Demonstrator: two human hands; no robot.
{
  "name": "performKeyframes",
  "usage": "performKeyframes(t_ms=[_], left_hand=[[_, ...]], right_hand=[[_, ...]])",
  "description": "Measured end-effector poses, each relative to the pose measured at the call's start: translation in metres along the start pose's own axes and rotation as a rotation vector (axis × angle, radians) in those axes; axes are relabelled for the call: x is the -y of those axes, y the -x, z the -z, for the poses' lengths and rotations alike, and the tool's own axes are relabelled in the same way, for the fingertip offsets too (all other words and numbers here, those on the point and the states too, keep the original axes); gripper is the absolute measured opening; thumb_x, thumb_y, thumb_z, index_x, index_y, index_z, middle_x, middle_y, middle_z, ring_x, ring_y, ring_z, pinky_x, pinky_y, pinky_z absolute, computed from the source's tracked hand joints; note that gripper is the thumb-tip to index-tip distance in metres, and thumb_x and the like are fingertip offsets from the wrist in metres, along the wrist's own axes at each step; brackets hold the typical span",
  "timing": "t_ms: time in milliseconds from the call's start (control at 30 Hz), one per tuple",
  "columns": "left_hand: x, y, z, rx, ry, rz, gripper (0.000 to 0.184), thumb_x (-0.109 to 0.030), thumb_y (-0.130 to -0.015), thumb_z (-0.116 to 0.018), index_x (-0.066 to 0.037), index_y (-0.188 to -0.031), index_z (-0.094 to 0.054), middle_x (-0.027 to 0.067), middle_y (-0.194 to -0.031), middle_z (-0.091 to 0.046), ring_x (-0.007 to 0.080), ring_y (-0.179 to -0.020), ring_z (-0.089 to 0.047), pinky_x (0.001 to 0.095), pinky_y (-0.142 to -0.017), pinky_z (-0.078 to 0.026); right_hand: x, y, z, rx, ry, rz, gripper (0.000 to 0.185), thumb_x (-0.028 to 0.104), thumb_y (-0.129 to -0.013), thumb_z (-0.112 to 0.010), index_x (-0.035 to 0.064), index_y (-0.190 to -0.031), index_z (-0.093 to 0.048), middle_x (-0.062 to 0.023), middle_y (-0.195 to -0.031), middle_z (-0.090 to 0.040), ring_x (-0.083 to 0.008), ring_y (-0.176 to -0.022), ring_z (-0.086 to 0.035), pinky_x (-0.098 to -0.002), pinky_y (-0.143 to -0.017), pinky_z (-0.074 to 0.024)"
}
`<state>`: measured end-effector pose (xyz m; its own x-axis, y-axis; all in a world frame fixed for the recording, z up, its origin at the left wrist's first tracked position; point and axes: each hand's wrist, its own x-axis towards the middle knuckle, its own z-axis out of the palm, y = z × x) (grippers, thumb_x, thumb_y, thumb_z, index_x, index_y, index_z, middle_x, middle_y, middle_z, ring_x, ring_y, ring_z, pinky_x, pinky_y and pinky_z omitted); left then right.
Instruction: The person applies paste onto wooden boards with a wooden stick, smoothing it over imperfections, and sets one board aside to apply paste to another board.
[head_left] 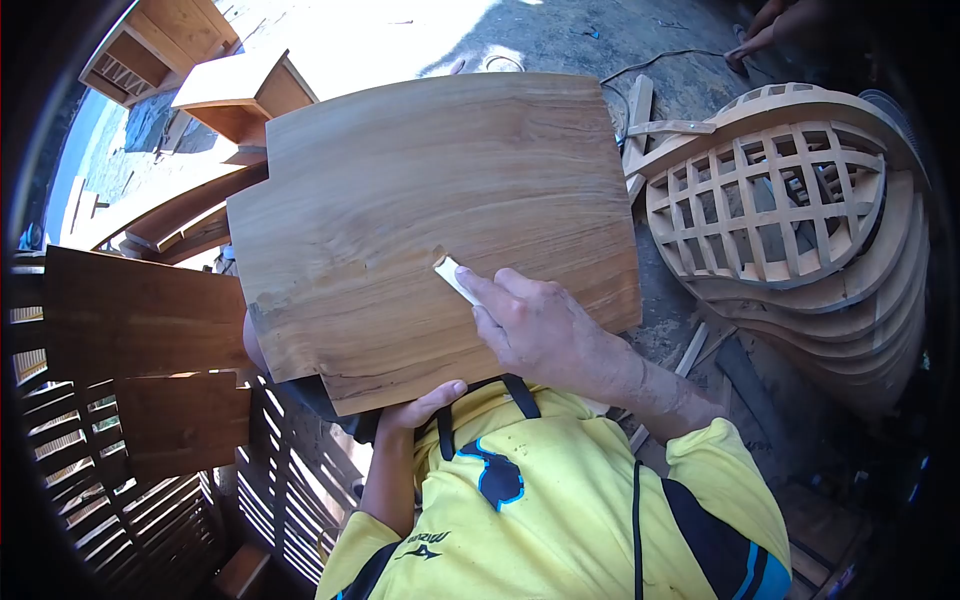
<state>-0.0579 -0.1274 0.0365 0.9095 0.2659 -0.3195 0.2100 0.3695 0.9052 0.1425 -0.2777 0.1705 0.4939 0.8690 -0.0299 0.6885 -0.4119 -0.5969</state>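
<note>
A broad wooden panel with visible grain and notched corners on its left side lies across my lap. At its near edge, my left hand grips it, thumb on top and the other fingers hidden underneath. My right hand is closed around a small flat pale strip, with the index finger pressed along it. The strip's far end touches the panel beside a small damp-looking brown patch. Another darker stain shows near the panel's left edge.
To the right stands a curved wooden lattice frame with ribbed sides. Wooden cabinets sit at the upper left. Brown boards lean on slats at the left. A cable crosses the ground, and a person's foot shows at the upper right.
</note>
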Motion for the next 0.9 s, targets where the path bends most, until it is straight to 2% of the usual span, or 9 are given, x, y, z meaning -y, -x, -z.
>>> performKeyframes(t_ms=[233,367,500,567,600,700,733,800,900], left_hand=[[0.035,0.001,0.021,0.024,0.023,0.028,0.069,-0.022,-0.077,-0.090,0.001,-0.135,-0.063,0.0148,-0.130,-0.068,0.0288,-0.120,-0.064,0.0442,-0.108,-0.050],[0.063,0.006,0.026,-0.037,0.232,0.086,0.081,-0.026,-0.074,-0.091,0.002,-0.142,-0.057,0.0182,-0.135,-0.065,0.0310,-0.123,-0.063,0.0453,-0.111,-0.048],[-0.009,0.024,-0.018,0.043,0.276,0.292,0.069,-0.015,-0.087,-0.084,0.006,-0.145,-0.052,0.0207,-0.141,-0.062,0.0301,-0.130,-0.060,0.0435,-0.114,-0.046],[-0.032,0.019,-0.011,0.454,-0.082,0.354,0.058,-0.012,-0.096,-0.077,0.005,-0.146,-0.054,0.0184,-0.144,-0.062,0.0286,-0.134,-0.059,0.0405,-0.115,-0.045],[-0.057,0.020,-0.010,0.612,-0.402,0.150,0.053,-0.016,-0.099,-0.073,0.001,-0.146,-0.058,0.0170,-0.147,-0.063,0.0272,-0.138,-0.058,0.0382,-0.115,-0.045],[-0.146,0.029,0.014,0.860,-0.431,0.038,0.036,-0.010,-0.099,-0.071,0.001,-0.134,-0.069,0.0179,-0.132,-0.073,0.0343,-0.122,-0.071,0.0390,-0.105,-0.056],[-0.187,0.033,0.027,0.826,-0.613,0.019,0.027,-0.001,-0.097,-0.071,0.005,-0.123,-0.073,0.0193,-0.124,-0.076,0.0337,-0.116,-0.074,0.0389,-0.098,-0.060],[-0.203,0.031,0.061,0.376,-0.411,-0.551,0.022,-0.002,-0.095,-0.067,0.010,-0.112,-0.073,0.0244,-0.120,-0.076,0.0330,-0.114,-0.075,0.0442,-0.098,-0.060],[-0.243,-0.040,0.099,-0.581,-0.927,-0.770,0.045,-0.019,-0.104,-0.063,0.001,-0.145,-0.059,0.0221,-0.146,-0.062,0.0293,-0.140,-0.057,0.0444,-0.118,-0.041]], right_hand=[[-0.052,0.023,0.017,-0.196,-0.152,0.096,0.048,0.010,-0.101,-0.063,-0.0036,-0.146,-0.054,-0.0213,-0.098,-0.066,-0.0315,-0.075,-0.069,-0.0410,-0.071,-0.0581],[-0.101,0.047,0.066,-0.575,-0.320,-0.543,0.042,0.014,-0.101,-0.067,-0.0025,-0.139,-0.059,-0.0170,-0.102,-0.073,-0.0241,-0.087,-0.073,-0.0393,-0.081,-0.0575],[-0.182,0.065,0.044,-0.774,-0.343,-0.512,0.043,0.022,-0.100,-0.072,-0.0037,-0.134,-0.063,-0.0152,-0.105,-0.075,-0.0178,-0.092,-0.073,-0.0360,-0.083,-0.0573],[-0.193,0.064,0.034,-0.661,-0.504,-0.637,0.044,0.031,-0.101,-0.074,-0.0043,-0.127,-0.068,-0.0120,-0.104,-0.076,-0.0162,-0.095,-0.072,-0.0330,-0.086,-0.0563],[-0.194,0.061,0.028,-0.693,-0.590,-0.578,0.045,0.038,-0.101,-0.073,-0.0037,-0.117,-0.074,-0.0092,-0.099,-0.077,-0.0152,-0.096,-0.071,-0.0313,-0.087,-0.0545],[-0.200,0.044,0.025,-0.637,-0.716,-0.534,0.043,0.040,-0.102,-0.072,-0.0018,-0.107,-0.077,-0.0053,-0.093,-0.075,-0.0118,-0.091,-0.067,-0.0296,-0.085,-0.0520],[-0.201,0.036,0.029,-0.625,-0.711,-0.548,0.042,0.041,-0.103,-0.070,0.0004,-0.098,-0.079,-0.0019,-0.086,-0.072,-0.0089,-0.085,-0.061,-0.0289,-0.080,-0.0492],[-0.191,0.022,0.040,-0.633,-0.672,-0.551,0.043,0.042,-0.103,-0.070,0.0045,-0.083,-0.073,0.0046,-0.075,-0.061,-0.0064,-0.072,-0.050,-0.0285,-0.068,-0.0419],[-0.211,0.002,0.034,-0.670,-0.619,-0.510,0.046,0.042,-0.102,-0.072,0.0036,-0.077,-0.069,0.0039,-0.073,-0.059,-0.0074,-0.069,-0.047,-0.0302,-0.065,-0.0411]])
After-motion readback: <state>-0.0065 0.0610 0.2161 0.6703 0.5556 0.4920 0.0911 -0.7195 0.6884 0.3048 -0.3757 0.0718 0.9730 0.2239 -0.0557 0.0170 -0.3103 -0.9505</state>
